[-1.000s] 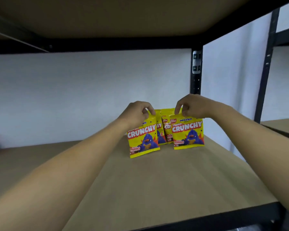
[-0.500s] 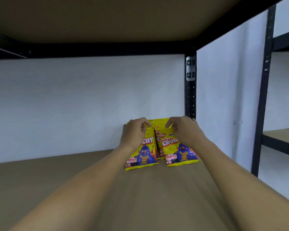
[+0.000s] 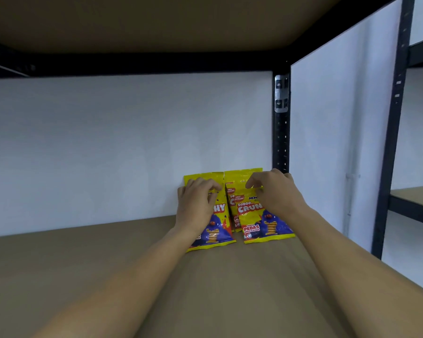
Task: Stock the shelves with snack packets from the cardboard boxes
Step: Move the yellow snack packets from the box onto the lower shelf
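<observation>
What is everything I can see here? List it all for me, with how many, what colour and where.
snack packets: at least three, yellow with blue and red print, standing at the back right of the shelf against the wall
shelf: one, brown board with a black frame
upper shelf: one, brown, overhead
upright post: one, black, behind the packets
wall: white, behind the shelf
left hand: one, fingers curled on the left packet's top
right hand: one, fingers curled on the right packet's top

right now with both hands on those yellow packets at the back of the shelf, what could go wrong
1. The left packet and right packet stand leaning on the back wall; they may slump forward once the left hand and right hand let go.
2. Packets behind them are mostly hidden and could be knocked askew.
</observation>
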